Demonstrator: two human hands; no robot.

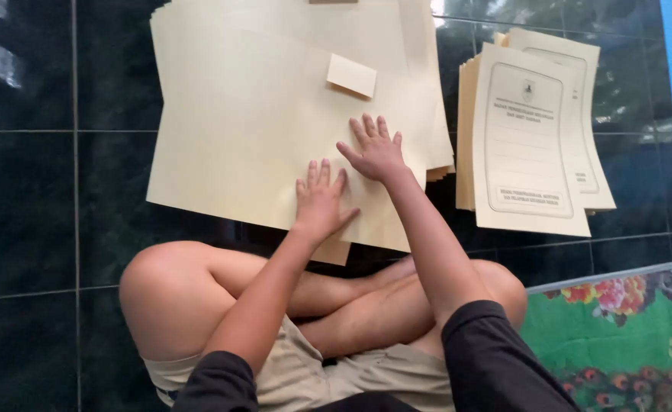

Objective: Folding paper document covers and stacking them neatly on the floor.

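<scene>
Your left hand (319, 200) lies flat, fingers spread, on the large cream sheet (252, 114) spread over the dark tiled floor (31, 191) ahead of your crossed legs (199, 290). Your right hand (376, 152) presses the same sheet just at 1 o'clock from the left, fingers splayed too; neither pinches anything. A small cream card (351, 75) rests on the sheet at 12 o'clock from your right hand. A stack of printed cream folders (530, 137) sits at 3 o'clock, apart from the sheet.
</scene>
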